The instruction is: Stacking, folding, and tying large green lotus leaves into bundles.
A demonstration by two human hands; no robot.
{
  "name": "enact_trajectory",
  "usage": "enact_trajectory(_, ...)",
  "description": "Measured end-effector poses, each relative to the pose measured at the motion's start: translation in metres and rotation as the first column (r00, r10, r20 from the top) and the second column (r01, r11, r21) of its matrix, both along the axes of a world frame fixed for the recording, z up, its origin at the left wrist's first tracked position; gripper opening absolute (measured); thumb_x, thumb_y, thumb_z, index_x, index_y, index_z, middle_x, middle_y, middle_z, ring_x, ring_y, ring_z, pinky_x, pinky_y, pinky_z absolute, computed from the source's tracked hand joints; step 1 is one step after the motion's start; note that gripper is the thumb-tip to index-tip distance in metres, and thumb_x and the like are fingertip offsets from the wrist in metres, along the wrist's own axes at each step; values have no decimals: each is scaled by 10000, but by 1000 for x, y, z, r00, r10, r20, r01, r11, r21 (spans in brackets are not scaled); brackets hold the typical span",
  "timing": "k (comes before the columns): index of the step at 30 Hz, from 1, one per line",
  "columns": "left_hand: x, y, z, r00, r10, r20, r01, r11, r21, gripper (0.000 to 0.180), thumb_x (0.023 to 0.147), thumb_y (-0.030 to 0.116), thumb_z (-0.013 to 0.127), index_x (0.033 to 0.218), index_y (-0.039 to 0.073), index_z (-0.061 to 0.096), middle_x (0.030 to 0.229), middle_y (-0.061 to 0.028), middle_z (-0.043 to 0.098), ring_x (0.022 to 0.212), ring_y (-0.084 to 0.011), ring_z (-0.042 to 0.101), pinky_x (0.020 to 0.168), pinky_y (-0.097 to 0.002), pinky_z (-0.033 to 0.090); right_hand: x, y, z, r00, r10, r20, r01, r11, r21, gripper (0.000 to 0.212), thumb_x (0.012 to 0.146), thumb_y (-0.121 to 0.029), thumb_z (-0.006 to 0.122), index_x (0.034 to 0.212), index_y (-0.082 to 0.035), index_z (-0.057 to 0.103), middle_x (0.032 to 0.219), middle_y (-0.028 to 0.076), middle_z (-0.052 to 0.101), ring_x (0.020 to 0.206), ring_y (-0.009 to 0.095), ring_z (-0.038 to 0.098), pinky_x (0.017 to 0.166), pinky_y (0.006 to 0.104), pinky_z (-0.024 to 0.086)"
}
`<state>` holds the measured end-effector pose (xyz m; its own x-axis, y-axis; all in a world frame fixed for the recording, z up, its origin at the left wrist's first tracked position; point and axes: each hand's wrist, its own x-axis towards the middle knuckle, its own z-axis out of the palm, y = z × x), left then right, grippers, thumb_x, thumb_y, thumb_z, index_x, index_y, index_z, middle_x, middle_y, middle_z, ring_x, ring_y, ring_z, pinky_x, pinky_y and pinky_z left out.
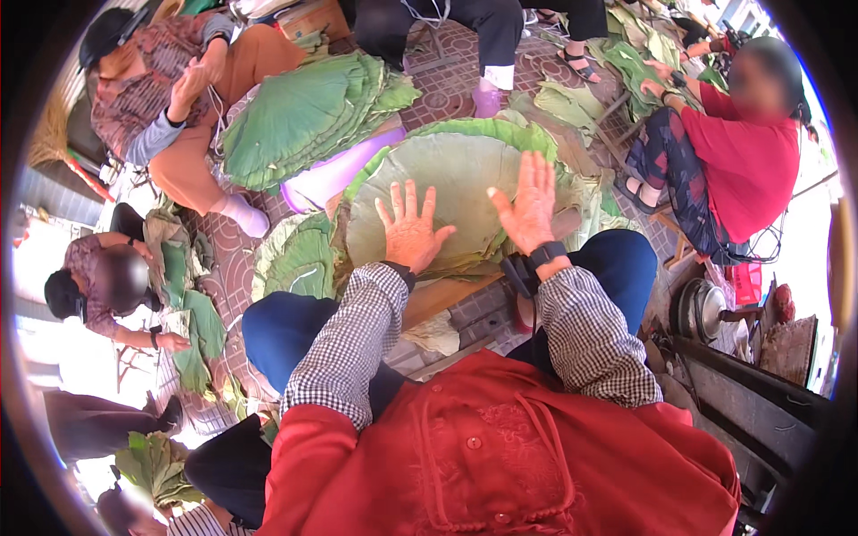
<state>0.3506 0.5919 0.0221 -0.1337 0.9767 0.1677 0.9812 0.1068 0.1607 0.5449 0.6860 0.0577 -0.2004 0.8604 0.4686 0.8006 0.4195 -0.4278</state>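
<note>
A stack of large round lotus leaves point(465, 179) lies in front of me, its top leaf pale side up with greener edges beneath. My left hand point(413, 230) is spread over the near left part of that leaf, palm down. Farther right, my right hand point(527, 207) reaches over the leaf's right side with its fingers straight and thumb apart. Both hands are empty; whether they press on the leaf or hover just above it is hard to tell. More leaves point(299, 259) fan out at the stack's left side.
Another pile of green leaves point(304, 116) stands beyond, near a purple tub point(335, 170). A person in red point(737, 170) sits at the right handling leaves; others work at the left. Metal pot lids point(702, 308) and a dark bench-like edge point(742, 375) are at my right.
</note>
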Motion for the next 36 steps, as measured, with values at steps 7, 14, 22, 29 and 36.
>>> enact_trajectory(7,-12,15,-24,995,87,43,-78,981,-176,886,830,651,520,1501,159,217,1554,-195,136,1403,-488,67,1075,-678,42,-15,31,-54,941,127,313,30,891,-454,900,809,-563,600,1491,-111,224,1561,164,134,1443,388,35,1123,599,74)
enact_trajectory(14,-14,21,-39,999,47,20,-44,994,-99,887,829,659,503,1491,128,247,1550,-200,144,1396,-505,55,1070,-679,9,-11,39,-85,931,100,352,107,846,-523,940,819,-662,512,1512,-126,169,1580,150,46,1448,376,-30,1123,597,5)
enact_trajectory(22,-26,14,12,961,109,255,4,913,-408,908,808,549,618,1508,167,184,1572,-183,52,1432,-433,-14,1115,-612,29,-1,34,-56,944,147,295,55,812,-580,949,810,-649,537,1505,-108,184,1572,177,62,1443,399,4,1122,596,47)
enact_trajectory(29,-61,-26,80,926,49,374,86,938,-335,797,796,430,670,1443,93,348,1525,-221,209,1425,-392,133,1149,-472,139,-5,3,-13,991,105,77,-62,900,-431,660,851,-541,557,1301,-65,477,1355,203,444,1269,390,396,1012,515,352)
enact_trajectory(36,-73,-51,98,820,4,573,160,959,-235,675,820,388,662,1360,39,454,1428,-246,391,1373,-364,299,1129,-415,236,24,-22,5,984,101,144,5,803,-596,541,852,-531,557,960,-14,676,991,185,672,966,364,627,824,471,493)
